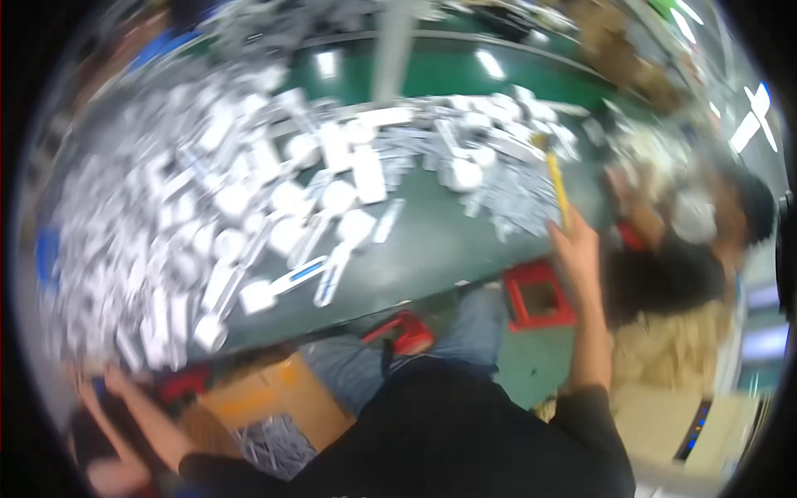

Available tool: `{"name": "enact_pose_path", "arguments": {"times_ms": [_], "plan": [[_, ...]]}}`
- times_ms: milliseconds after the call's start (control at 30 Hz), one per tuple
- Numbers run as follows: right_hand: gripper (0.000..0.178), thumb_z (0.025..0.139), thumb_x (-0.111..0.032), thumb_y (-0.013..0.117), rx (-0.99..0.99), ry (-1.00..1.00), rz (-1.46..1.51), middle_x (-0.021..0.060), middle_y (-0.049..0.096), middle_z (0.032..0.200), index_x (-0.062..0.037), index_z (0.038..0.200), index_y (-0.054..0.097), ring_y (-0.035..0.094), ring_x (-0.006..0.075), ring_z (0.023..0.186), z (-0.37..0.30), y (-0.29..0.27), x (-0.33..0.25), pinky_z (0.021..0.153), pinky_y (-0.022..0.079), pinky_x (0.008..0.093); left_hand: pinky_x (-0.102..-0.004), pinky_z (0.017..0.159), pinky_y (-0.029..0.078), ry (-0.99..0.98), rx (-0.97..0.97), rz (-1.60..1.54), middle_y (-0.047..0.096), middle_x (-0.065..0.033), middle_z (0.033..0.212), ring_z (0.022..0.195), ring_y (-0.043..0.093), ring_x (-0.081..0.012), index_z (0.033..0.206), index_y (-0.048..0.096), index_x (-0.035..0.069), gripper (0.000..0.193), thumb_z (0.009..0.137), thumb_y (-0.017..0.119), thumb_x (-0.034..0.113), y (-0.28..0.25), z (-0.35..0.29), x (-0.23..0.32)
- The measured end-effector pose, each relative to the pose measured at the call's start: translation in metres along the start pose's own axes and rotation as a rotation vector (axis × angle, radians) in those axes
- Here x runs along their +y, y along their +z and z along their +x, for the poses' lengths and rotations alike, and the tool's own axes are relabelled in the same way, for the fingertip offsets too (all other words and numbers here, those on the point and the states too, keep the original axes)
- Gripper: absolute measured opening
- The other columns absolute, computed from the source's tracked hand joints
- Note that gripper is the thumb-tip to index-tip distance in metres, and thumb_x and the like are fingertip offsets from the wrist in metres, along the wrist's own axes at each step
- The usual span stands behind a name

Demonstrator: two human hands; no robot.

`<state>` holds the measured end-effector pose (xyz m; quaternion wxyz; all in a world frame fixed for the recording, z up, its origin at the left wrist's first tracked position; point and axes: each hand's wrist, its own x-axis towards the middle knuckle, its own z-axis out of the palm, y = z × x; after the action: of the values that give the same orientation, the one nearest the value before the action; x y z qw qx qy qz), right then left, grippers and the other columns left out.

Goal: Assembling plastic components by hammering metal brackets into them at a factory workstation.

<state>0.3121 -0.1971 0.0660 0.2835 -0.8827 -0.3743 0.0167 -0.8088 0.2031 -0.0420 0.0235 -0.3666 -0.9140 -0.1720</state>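
My right hand (574,239) is closed round the yellow handle of a thin tool (557,181). The tool points up and away over the right end of the dark green table (407,270); its darker tip is too blurred to name. Just left of it lies a heap of flat grey strips (521,197). My left hand (119,383) reaches out at the far lower left, beside the table's edge and close to another person's hand (86,390). Its fingers are smeared, and whether it holds anything does not show.
White plastic parts with rounded heads (339,197) cover the table's left and middle. A cardboard box (320,394) with grey strips stands below the near edge. Red stools (540,296) are under the table. A person (664,266) sits at the right, near brown sacks (668,353).
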Motion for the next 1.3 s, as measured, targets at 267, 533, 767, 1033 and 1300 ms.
{"name": "enact_pose_path", "arguments": {"times_ms": [267,533,767,1033,1300], "plan": [[0.073,0.087,-0.042,0.083,0.083,-0.037,-0.049,0.0265,0.076,0.111,-0.0102,0.149,0.061,0.075,0.043,0.102,0.086,0.014,0.014,0.09,0.058,0.048,-0.0383,0.113,0.045,0.355,0.163,-0.089,0.062,-0.0252,0.15,0.135,0.061,-0.0336,0.156,0.054,0.002,0.069,0.105,0.062,0.05,0.03,-0.002,0.065],[0.057,0.088,-0.034,0.081,-0.128,-0.041,0.023,0.0203,0.078,0.112,-0.0134,0.141,0.069,0.075,0.0358,0.102,0.163,0.031,0.044,0.092,0.057,0.0437,-0.0355,0.113,0.045,0.413,-0.054,-0.524,0.065,-0.0175,0.149,0.131,0.063,-0.026,0.15,0.062,0.003,0.05,0.11,0.062,0.034,0.003,-0.352,0.021],[0.042,0.093,-0.03,0.085,0.025,-0.131,0.218,-0.0007,0.062,0.069,-0.0171,0.131,0.076,0.053,0.0091,0.058,0.131,0.007,0.021,0.057,0.046,0.0307,-0.0358,0.118,0.043,0.526,-0.376,-0.935,0.06,-0.0137,0.153,0.137,0.058,-0.0232,0.153,0.056,-0.001,0.043,0.112,0.057,0.013,-0.072,-0.58,0.188],[0.044,0.093,-0.027,0.083,-0.317,-0.167,0.344,0.0201,0.075,0.085,-0.0138,0.134,0.074,0.074,0.0326,0.071,-0.056,0.055,-0.029,0.071,0.059,0.0396,-0.0456,0.108,0.05,1.409,-0.324,-0.851,0.071,-0.0203,0.136,0.124,0.067,-0.0373,0.136,0.068,-0.002,0.04,0.096,0.07,-0.005,-0.122,-0.73,0.372],[0.069,0.092,-0.024,0.086,-0.177,0.123,0.631,-0.0023,0.071,0.081,-0.0123,0.155,0.059,0.065,0.0089,0.068,-0.08,0.032,0.008,0.063,0.052,0.0296,-0.0433,0.093,0.054,1.764,-0.571,-0.804,0.073,-0.0115,0.111,0.105,0.068,-0.0325,0.118,0.079,0.008,0.028,0.09,0.081,0.013,-0.1,-0.812,0.512]]}}
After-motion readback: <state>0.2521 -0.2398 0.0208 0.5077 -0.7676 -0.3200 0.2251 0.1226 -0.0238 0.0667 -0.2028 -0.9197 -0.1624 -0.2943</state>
